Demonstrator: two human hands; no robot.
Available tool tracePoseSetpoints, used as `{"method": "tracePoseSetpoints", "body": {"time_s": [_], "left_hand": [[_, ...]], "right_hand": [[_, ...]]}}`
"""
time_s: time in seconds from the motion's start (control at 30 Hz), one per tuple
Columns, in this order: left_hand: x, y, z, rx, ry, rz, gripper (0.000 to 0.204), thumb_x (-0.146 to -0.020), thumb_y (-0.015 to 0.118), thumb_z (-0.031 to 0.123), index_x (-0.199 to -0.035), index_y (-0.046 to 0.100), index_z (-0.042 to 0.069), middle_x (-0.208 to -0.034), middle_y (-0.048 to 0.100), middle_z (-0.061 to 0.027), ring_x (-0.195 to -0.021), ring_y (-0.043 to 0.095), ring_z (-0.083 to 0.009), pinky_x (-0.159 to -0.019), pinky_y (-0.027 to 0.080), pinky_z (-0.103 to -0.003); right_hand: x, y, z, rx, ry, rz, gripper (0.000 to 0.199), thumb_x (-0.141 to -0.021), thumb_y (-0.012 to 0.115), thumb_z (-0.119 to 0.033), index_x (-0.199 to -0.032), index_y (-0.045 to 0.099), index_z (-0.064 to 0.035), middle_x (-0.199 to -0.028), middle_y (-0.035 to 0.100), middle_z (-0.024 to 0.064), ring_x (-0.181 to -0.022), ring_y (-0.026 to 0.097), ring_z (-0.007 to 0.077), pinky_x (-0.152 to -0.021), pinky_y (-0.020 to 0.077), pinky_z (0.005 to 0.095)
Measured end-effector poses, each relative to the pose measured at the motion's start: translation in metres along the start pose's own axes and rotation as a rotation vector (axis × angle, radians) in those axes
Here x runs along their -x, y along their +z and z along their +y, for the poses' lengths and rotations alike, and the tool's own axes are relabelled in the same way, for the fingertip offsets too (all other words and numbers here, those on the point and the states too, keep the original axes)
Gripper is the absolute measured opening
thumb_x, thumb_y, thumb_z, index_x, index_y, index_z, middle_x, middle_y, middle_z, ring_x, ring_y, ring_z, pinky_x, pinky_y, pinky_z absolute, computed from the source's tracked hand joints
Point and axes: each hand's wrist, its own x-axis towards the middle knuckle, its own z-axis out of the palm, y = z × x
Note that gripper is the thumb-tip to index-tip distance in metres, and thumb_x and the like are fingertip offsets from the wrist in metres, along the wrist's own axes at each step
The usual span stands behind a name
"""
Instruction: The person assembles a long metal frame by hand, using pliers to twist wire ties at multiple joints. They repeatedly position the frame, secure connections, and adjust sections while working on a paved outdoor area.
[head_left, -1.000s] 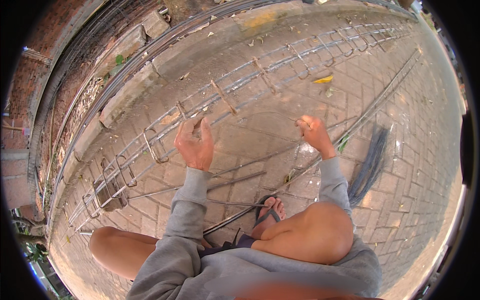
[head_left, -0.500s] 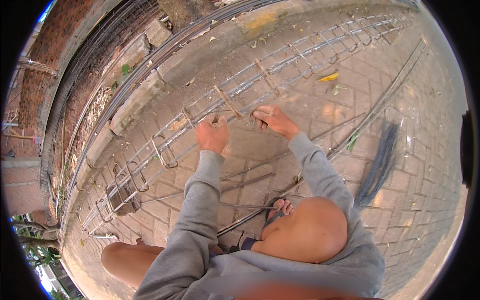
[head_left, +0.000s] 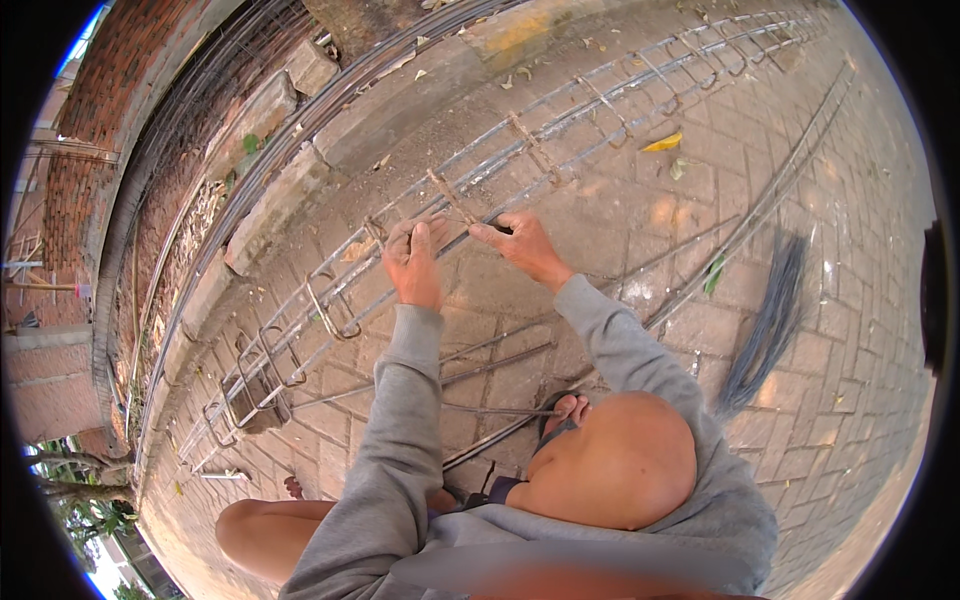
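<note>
Right hand [head_left: 522, 248] has moved leftward, now near but apart from the left hand [head_left: 412, 265] at the metal frame [head_left: 531, 143], upper centre; I cannot tell either grip; keeping both close in likely helps.

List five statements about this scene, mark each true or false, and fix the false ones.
1. The left hand and right hand are close to the rebar cage. True.
2. The yellow leaf lies left of both hands. False: the yellow leaf lies to their right.
3. The wire bundle lies right of the right hand. True.
4. The right foot wears a boot. False: it wears a flip-flop.
5. The sleeves are grey. True.
</note>
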Motion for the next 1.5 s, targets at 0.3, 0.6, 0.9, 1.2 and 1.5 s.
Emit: {"method": "tracePoseSetpoints", "body": {"time_s": [0.3, 0.6, 0.9, 1.2, 1.5], "left_hand": [[0.017, 0.012, 0.019, -0.433, 0.111, -0.085, 0.023, -0.098, 0.067, -0.003, -0.12, 0.069, -0.011, -0.108, 0.078, -0.0116, -0.093, 0.074, -0.0159, -0.084, 0.06, -0.028], [-0.001, 0.029, 0.019, -0.283, 0.059, 0.01, 0.029, -0.097, 0.069, -0.005, -0.123, 0.061, -0.014, -0.102, 0.078, -0.0197, -0.097, 0.076, -0.0207, -0.084, 0.063, -0.032], [-0.034, 0.051, 0.027, -1.166, 0.499, -0.4, 0.019, -0.081, 0.081, 0.013, -0.099, 0.076, 0.008, -0.094, 0.078, -0.0124, -0.083, 0.074, -0.033, -0.079, 0.057, -0.045], [-0.055, 0.057, 0.022, -1.303, 0.598, -0.574, 0.008, -0.082, 0.08, 0.019, -0.088, 0.081, 0.014, -0.092, 0.076, -0.0072, -0.094, 0.066, -0.0288, -0.088, 0.05, -0.045], [-0.064, 0.052, 0.027, -1.592, 0.973, -0.806, 0.028, -0.092, 0.066, 0.034, -0.083, 0.081, 0.012, -0.117, 0.064, -0.0045, -0.119, 0.052, -0.0266, -0.102, 0.035, -0.05]], "right_hand": [[-0.006, 0.007, 0.006, 0.105, -0.09, 0.067, 0.041, -0.095, 0.079, -0.04, -0.082, 0.079, -0.0006, -0.06, 0.058, 0.0087, -0.059, 0.047, 0.0132, -0.056, 0.0397, 0.0393], [0.0, 0.003, -0.005, -0.056, 0.053, 0.052, 0.037, -0.091, 0.083, -0.034, -0.078, 0.076, 0.0, -0.059, 0.057, 0.0075, -0.059, 0.049, 0.012, -0.056, 0.0406, 0.0378], [-0.006, 0.016, 0.015, -0.055, -0.039, 0.18, 0.036, -0.089, 0.084, -0.025, -0.075, 0.068, 0.0044, -0.06, 0.052, 0.0158, -0.057, 0.046, 0.0158, -0.056, 0.0413, 0.0393], [-0.003, 0.011, 0.009, 0.096, -0.113, 0.171, 0.021, -0.091, 0.082, -0.015, -0.088, 0.076, 0.0045, -0.064, 0.059, 0.015, -0.063, 0.05, 0.0098, -0.057, 0.0454, 0.0371], [-0.001, 0.013, 0.008, 0.196, -0.153, 0.226, 0.03, -0.091, 0.079, -0.023, -0.081, 0.072, 0.0041, -0.067, 0.061, 0.0231, -0.055, 0.053, 0.0226, -0.057, 0.0449, 0.0415]]}}
